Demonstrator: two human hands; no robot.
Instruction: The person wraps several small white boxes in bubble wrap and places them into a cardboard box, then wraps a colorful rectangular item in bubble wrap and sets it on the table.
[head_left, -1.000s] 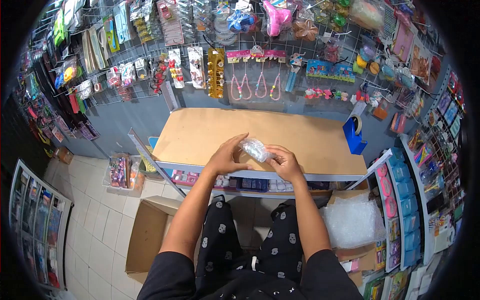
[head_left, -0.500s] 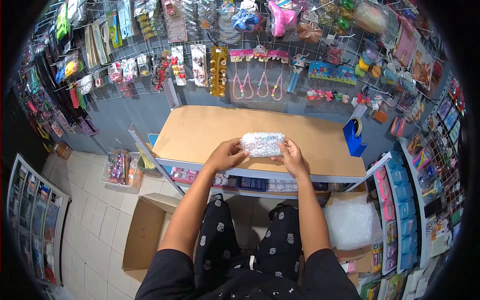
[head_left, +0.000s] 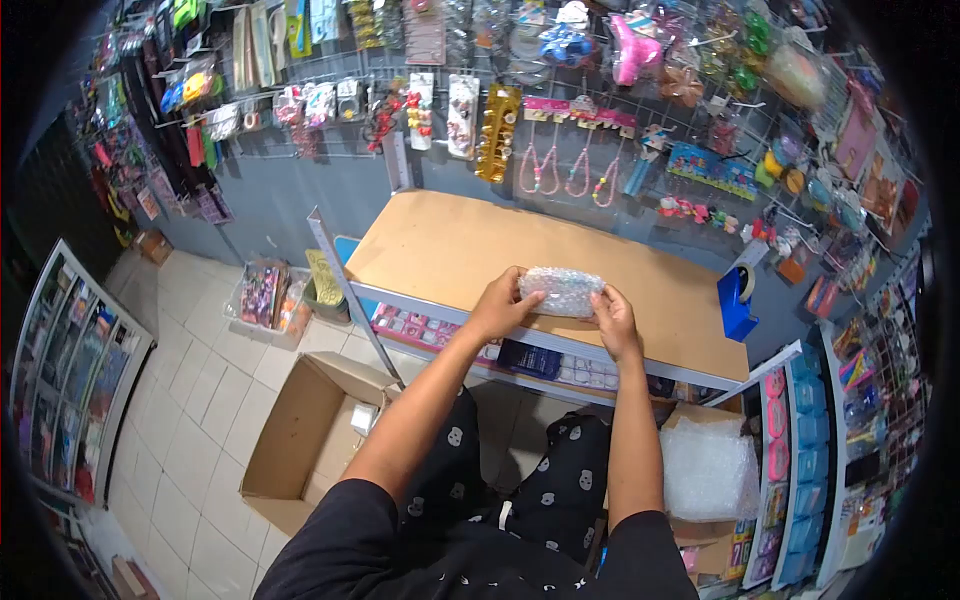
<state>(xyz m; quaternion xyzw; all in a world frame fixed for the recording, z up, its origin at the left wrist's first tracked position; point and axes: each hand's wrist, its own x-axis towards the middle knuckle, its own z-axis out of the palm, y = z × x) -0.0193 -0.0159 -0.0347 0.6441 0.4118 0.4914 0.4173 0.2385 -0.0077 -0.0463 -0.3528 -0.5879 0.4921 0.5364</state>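
A small oblong package in clear bubble wrap (head_left: pixel 562 291) is held up between my two hands, over the front part of the wooden tabletop (head_left: pixel 440 235). Its contents are blurred by the wrap. My left hand (head_left: pixel 505 303) grips its left end, thumb on the near face. On the opposite end, the fingers and thumb of my right hand (head_left: pixel 614 315) are closed round the wrap. The blue tape dispenser (head_left: pixel 738 303) stands on the tabletop to the right of my right hand.
Below on the left is an open cardboard box (head_left: pixel 290 440) with a small white box (head_left: pixel 364 418) inside. Folded bubble wrap (head_left: pixel 708 470) lies at the right. A clear bin (head_left: pixel 268 300) sits on the floor. Hanging goods (head_left: pixel 570 150) cover the wall rack behind the table.
The view has turned, so the table appears slanted and the cardboard box shows more of its inside. Both hands still hold the package, which now appears tilted and farther right.
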